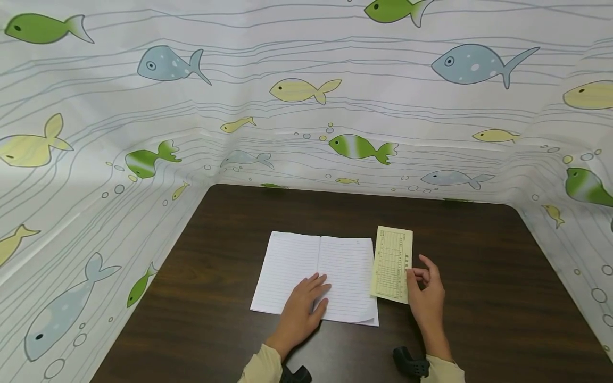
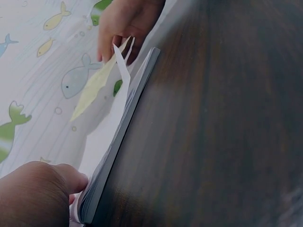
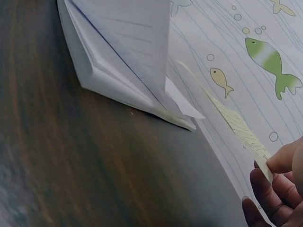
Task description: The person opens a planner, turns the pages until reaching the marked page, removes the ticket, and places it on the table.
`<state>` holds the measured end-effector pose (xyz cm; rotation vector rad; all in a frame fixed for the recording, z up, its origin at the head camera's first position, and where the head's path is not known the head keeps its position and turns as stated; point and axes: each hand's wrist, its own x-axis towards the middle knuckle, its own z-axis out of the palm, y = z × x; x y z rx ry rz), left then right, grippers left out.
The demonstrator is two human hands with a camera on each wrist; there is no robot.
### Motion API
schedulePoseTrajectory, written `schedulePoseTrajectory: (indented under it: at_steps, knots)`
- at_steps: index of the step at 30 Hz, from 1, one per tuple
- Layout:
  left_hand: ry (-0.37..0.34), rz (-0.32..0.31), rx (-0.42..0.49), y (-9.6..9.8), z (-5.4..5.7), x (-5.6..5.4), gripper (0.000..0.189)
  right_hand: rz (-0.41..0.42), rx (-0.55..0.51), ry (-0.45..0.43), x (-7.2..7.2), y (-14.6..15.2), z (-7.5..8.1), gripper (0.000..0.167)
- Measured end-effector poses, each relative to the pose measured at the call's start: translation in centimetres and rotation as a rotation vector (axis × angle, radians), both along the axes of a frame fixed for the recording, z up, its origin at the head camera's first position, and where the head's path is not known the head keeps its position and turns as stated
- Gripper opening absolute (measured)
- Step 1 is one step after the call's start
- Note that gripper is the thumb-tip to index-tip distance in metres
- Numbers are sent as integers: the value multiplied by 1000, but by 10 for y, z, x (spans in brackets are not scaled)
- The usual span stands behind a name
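Observation:
An open lined notebook (image 1: 292, 266) lies on the dark wooden table, its ruled pages blank apart from a small mark at the top right. My left hand (image 1: 304, 301) rests on it with spread fingers, near the lower middle by the fold. In my right hand (image 1: 428, 295), thumb and fingers pinch the right edge of a pale yellow printed slip (image 1: 394, 260). This slip stands over the notebook's right edge, raised at a slant in the right wrist view. The notebook's lower right page corner (image 3: 187, 106) curls up.
The brown table (image 1: 201, 255) stretches out around the notebook. White cloth (image 1: 297, 32) printed with fish surrounds it at the back and both sides. A black wrist strap (image 1: 411, 363) sits at the right sleeve, another (image 1: 296, 374) at the left.

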<state>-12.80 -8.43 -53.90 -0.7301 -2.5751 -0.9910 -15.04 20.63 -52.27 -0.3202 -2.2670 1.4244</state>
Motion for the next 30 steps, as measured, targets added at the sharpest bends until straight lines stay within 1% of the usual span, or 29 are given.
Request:
schedulePoseTrajectory:
  at_steps: [6, 14, 19, 30]
  knots:
    - [5, 0, 2, 0, -1, 0, 32, -14, -32, 1, 1, 6, 2, 43]
    - [29, 2, 0, 0, -2, 0, 31, -30, -42, -43, 2, 13, 4, 42]
    - [19, 2, -4, -1, -2, -1, 31, -41, -34, -39, 2, 16, 5, 42]
    - [-7, -4, -16, -1, -2, -1, 31, -49, -19, -70, 4, 22, 6, 42]
